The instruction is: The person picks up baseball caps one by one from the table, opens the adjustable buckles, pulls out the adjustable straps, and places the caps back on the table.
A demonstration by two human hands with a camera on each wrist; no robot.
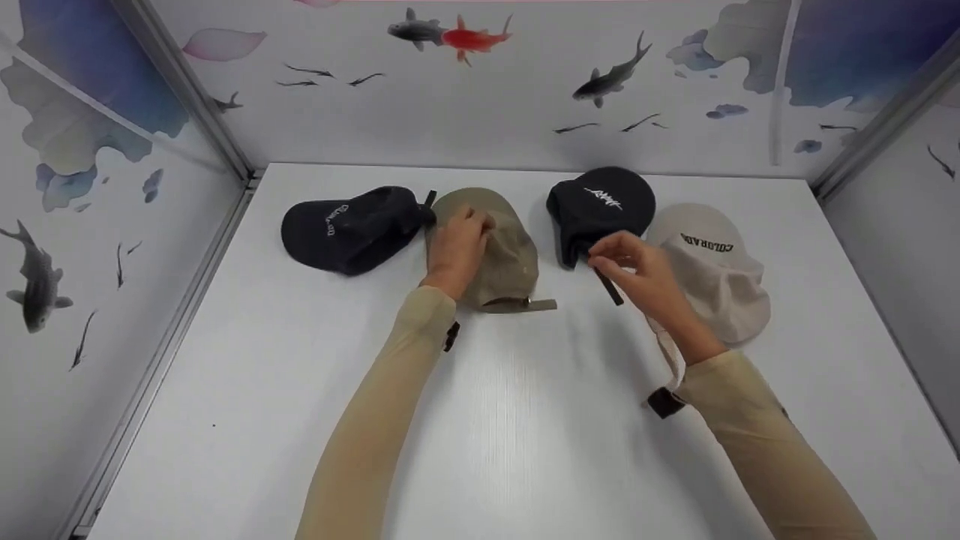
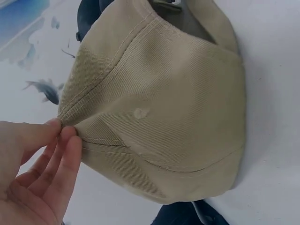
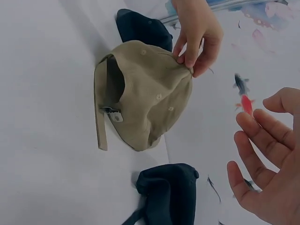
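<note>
My left hand [image 1: 457, 251] pinches the crown of a khaki baseball cap [image 1: 506, 259]. In the left wrist view the thumb and fingertips meet on the khaki cap's [image 2: 187, 108] seam, pulling the cloth into a fold. The cap's back opening and loose strap [image 1: 543, 305] face the front of the table. My right hand [image 1: 645, 274] hovers by the back of a black cap [image 1: 611, 199] with white lettering. Its fingers are loosely bent, and in the right wrist view the hand [image 3: 267, 164] holds nothing and stands apart from the caps.
A dark navy cap [image 1: 360, 232] lies at the left, its strap end near the khaki cap. At the right lies a cream cap [image 1: 712, 285] with dark lettering, partly behind my right hand. Fish-patterned panels [image 1: 510, 97] wall in the white table [image 1: 510, 435] at the back and sides.
</note>
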